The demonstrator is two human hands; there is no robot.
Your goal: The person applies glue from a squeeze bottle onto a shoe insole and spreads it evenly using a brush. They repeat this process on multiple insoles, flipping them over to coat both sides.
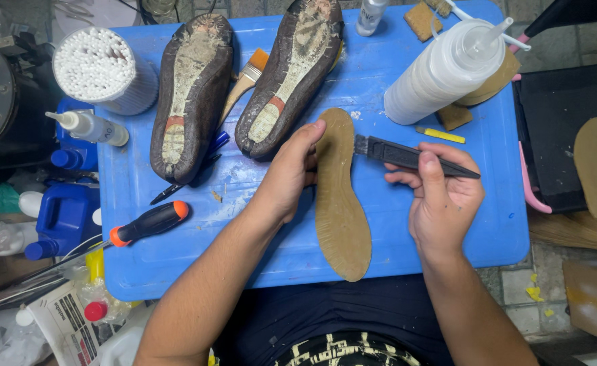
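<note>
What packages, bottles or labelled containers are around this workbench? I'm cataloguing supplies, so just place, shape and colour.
Squeeze bottle: lying top right on the blue lid, white, nozzle cap.
Cotton swab tub: top left, round, white.
Small glue bottle: left edge, clear, pointed tip.
Blue jugs: off the left edge, squarish.
Printed paper pack: bottom left, white with dark print.

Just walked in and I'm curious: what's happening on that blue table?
A person holds a tan insole flat on the blue table with the left hand. The right hand grips a utility knife, its blade at the insole's edge. Two worn shoes lie sole-up behind, beside a brush and a screwdriver.
</note>
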